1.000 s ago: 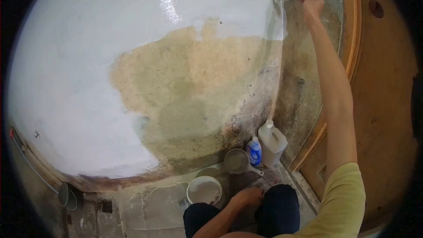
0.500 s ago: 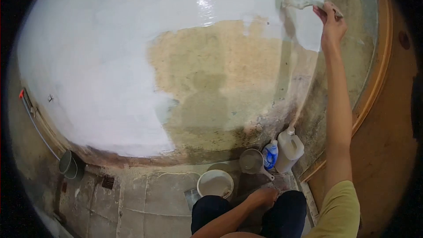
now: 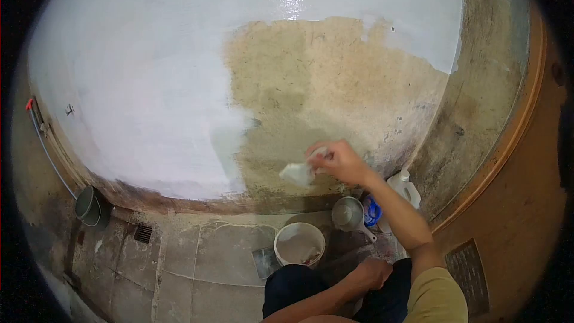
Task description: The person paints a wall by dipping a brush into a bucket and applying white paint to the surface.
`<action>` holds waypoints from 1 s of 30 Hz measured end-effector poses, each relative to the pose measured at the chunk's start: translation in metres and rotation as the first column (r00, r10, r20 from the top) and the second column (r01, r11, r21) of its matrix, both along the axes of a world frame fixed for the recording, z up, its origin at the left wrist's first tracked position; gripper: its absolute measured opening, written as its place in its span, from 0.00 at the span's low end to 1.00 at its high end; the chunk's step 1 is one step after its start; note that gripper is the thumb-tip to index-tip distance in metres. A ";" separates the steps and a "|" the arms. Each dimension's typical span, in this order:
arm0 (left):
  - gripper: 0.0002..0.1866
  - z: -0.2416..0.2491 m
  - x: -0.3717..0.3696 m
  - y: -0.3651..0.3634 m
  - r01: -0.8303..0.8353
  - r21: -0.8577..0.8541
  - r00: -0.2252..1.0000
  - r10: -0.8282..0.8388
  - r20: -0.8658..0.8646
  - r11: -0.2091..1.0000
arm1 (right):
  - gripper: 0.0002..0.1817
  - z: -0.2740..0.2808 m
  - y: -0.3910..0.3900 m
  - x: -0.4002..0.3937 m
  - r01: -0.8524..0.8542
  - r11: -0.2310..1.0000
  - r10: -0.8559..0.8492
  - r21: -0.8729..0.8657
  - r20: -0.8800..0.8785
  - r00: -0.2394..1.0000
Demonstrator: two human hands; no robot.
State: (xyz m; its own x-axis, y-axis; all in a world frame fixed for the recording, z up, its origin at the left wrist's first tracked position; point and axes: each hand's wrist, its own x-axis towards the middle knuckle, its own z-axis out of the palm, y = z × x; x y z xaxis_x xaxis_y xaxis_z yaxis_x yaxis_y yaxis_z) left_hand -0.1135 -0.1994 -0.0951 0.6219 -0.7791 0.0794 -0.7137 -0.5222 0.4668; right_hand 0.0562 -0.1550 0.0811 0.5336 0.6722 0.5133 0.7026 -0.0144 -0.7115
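Note:
My right hand [image 3: 336, 160] grips a wide paint brush [image 3: 298, 173] by its handle, in front of the unpainted tan patch of wall [image 3: 335, 84]. The brush is pale with paint and a little blurred. White paint [image 3: 131, 84] covers the wall on the left and along the top. Below the brush, a white bucket [image 3: 279, 245] stands on the floor with whitish paint inside. My left hand [image 3: 375, 273] rests by my knee with its fingers curled in; whether anything is in it does not show.
Right of the bucket are a grey dipper [image 3: 348, 214], a blue bottle [image 3: 371, 210] and a white jug [image 3: 406, 186] partly behind my forearm. A dark bucket [image 3: 93, 208] and floor drain [image 3: 143, 233] lie left. A wooden frame [image 3: 514, 137] borders the right.
My right hand has come down and left with the brush, from the upper right of the wall to above the bucket. The view has shifted slightly. My left hand stays by my knee.

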 end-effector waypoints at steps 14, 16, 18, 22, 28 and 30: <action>0.17 0.028 -0.013 0.012 0.044 0.164 0.957 0.005 -0.288 0.986 | 0.14 -0.138 0.019 -0.023 -0.006 0.957 0.106 -0.290 0.331 0.938; 0.14 0.027 -0.010 0.004 -0.033 0.215 0.952 0.096 -0.289 0.976 | 0.14 -0.136 0.017 -0.032 -0.013 0.911 0.132 -0.413 0.261 0.956; 0.13 0.035 -0.010 0.002 -0.034 0.193 0.951 0.092 -0.295 0.981 | 0.14 -0.141 0.013 -0.038 -0.033 0.851 0.156 -0.525 0.191 0.969; 0.11 0.033 -0.006 0.004 -0.061 0.181 0.946 0.115 -0.304 0.982 | 0.15 -0.153 0.001 -0.033 -0.027 0.818 0.184 -0.575 0.218 0.958; 0.18 0.068 0.041 0.052 -0.004 0.431 0.882 0.206 -0.423 0.902 | 0.15 -0.153 -0.014 -0.029 -0.006 0.846 0.198 -0.532 0.303 0.932; 0.19 0.065 0.057 0.080 -0.070 0.373 0.856 0.248 -0.454 0.925 | 0.14 -0.156 -0.017 -0.022 -0.013 0.838 0.216 -0.546 0.308 0.927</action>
